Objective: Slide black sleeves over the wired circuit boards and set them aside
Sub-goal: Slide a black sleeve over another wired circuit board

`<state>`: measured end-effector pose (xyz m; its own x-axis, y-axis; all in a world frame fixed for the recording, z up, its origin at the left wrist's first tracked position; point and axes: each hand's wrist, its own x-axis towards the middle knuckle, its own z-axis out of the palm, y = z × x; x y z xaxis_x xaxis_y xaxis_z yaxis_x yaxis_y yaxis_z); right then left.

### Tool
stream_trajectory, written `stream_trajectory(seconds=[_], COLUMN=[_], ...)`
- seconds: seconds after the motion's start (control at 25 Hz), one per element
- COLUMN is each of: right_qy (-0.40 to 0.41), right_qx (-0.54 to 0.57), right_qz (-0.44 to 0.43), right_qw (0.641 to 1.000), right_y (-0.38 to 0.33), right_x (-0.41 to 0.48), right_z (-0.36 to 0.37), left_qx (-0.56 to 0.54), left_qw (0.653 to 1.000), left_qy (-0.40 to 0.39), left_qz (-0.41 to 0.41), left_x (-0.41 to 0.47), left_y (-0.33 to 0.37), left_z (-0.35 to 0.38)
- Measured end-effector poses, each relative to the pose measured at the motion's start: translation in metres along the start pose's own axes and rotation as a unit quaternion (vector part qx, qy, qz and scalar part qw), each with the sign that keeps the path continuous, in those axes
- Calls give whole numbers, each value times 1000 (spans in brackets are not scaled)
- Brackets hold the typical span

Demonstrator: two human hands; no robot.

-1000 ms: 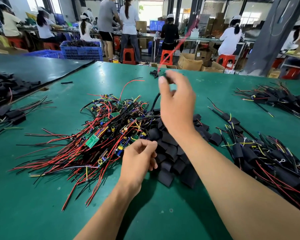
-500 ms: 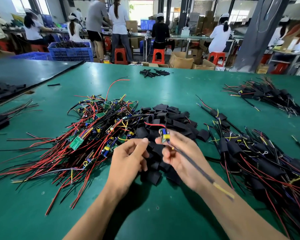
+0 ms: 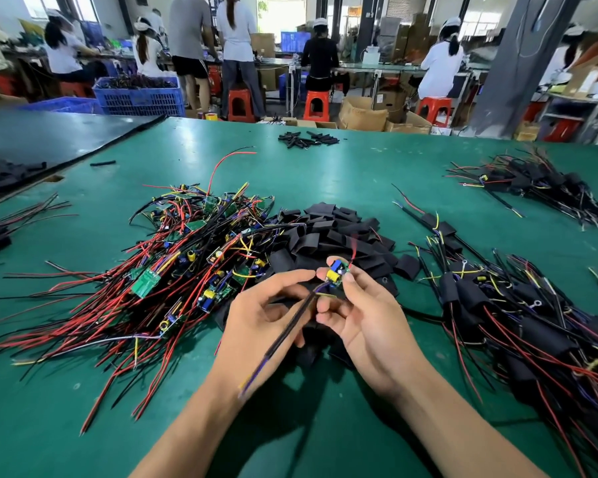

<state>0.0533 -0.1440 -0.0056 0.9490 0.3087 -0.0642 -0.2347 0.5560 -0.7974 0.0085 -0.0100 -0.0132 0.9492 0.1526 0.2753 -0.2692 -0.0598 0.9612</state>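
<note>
1. Head view: the right hand (image 3: 370, 326) pinched a wired circuit board (image 3: 337, 273) between thumb and fingertips, just above the heap of black sleeves (image 3: 328, 232).
2. The board's cable (image 3: 283, 334) trailed across the left hand (image 3: 256, 329), whose fingers were half curled; whether they gripped anything could not be told.

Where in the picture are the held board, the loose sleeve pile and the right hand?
held board (image 3: 333, 276): head view, on its yellow component.
sleeve pile (image 3: 320, 236): head view, a sleeve near the middle.
right hand (image 3: 373, 334): head view, on the palm.
</note>
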Motion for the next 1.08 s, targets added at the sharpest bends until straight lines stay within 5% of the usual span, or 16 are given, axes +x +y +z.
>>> stream_trajectory(seconds=[0.36, 0.72, 1.08], right_qy=[-54, -41, 123], right_qx=[23, -228, -244], right_qz=[19, -75, -139], right_qw=[998, 970, 952], right_y=[5, 20, -3], right_x=[-11, -17, 0], right_z=[-1, -1, -29], left_qx=[-77, -115, -216], left_qw=[993, 973, 958], left_qy=[45, 64, 79], left_qz=[-74, -192, -171], left_x=[5, 12, 11], left_y=[4, -1, 6], left_z=[1, -3, -11])
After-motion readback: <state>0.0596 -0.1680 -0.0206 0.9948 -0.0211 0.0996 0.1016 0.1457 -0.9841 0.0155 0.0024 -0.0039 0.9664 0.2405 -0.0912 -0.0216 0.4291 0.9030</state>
